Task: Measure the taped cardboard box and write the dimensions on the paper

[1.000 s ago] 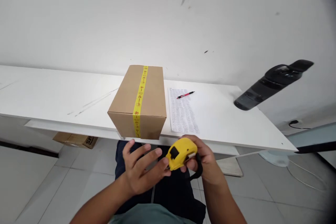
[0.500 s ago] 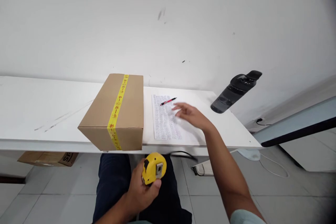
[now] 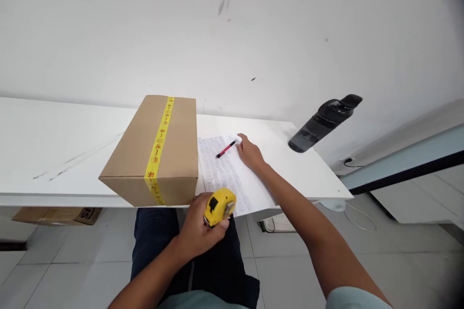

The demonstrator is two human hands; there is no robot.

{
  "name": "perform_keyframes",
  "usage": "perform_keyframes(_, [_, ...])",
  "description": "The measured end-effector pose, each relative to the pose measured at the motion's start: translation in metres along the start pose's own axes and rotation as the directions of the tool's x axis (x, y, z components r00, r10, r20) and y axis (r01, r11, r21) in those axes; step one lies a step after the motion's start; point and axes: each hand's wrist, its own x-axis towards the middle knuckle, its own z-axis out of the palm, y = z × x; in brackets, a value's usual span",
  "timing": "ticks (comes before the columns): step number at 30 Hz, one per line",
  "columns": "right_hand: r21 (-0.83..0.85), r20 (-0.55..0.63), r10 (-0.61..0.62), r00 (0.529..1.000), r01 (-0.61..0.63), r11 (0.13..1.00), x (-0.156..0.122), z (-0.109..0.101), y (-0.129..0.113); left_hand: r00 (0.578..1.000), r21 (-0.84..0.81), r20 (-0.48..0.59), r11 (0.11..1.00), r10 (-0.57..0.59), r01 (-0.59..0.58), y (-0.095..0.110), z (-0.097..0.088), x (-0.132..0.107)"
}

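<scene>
A yellow tape measure (image 3: 220,206) is gripped in my left hand (image 3: 201,227), above my lap and just in front of the table edge. My right hand (image 3: 251,152) has its fingers curled at the top right of a handwritten sheet of paper (image 3: 228,183), holding it. The paper lies skewed, its near corner past the table edge, and the tape measure hides part of it. On the sheet rests a red and black pen (image 3: 225,149), its upper end close to my right fingertips. A taped cardboard box (image 3: 177,145) stands just left of the paper.
A dark water bottle (image 3: 319,125) stands at the right end of the white table (image 3: 72,154), near the wall. Under the table on the left is another cardboard box (image 3: 58,215). A cable (image 3: 357,219) trails on the floor at the right.
My right hand has come down onto the paper. The sheet has slid toward me and turned, carrying the pen along. My left hand has risen slightly with the tape measure.
</scene>
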Motion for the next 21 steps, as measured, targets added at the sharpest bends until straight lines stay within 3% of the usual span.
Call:
perform_keyframes(3, [-0.002, 0.002, -0.046, 0.999, 0.046, 0.999, -0.017, 0.007, -0.013, 0.977, -0.147, -0.034, 0.968, -0.213, 0.206, -0.007, -0.008, 0.004])
perform_keyframes(6, [0.034, 0.03, -0.109, 0.994, 0.108, 0.994, -0.019, 0.008, -0.02, 0.93, -0.249, -0.128, 0.919, -0.344, 0.305, -0.02, -0.024, 0.019])
perform_keyframes(9, [0.115, 0.013, -0.14, 0.99, 0.138, 0.984, -0.015, 0.008, -0.022, 0.9, -0.331, -0.153, 0.88, -0.407, 0.342, -0.03, -0.047, 0.047])
perform_keyframes(13, [0.251, -0.09, -0.038, 0.995, 0.06, 0.966, -0.014, 0.012, -0.025, 0.91, -0.497, -0.072, 0.806, -0.408, 0.322, -0.025, -0.07, 0.089])
perform_keyframes(17, [0.462, -0.202, 0.084, 0.976, 0.019, 0.887, -0.021, 0.015, -0.031, 0.92, -0.45, -0.063, 0.833, -0.388, 0.321, -0.025, -0.064, 0.134])
perform_keyframes(21, [0.693, -0.221, 0.205, 0.953, 0.005, 0.721, -0.03, 0.016, -0.039, 0.886, -0.396, 0.043, 0.806, -0.462, 0.44, -0.056, -0.038, 0.181])
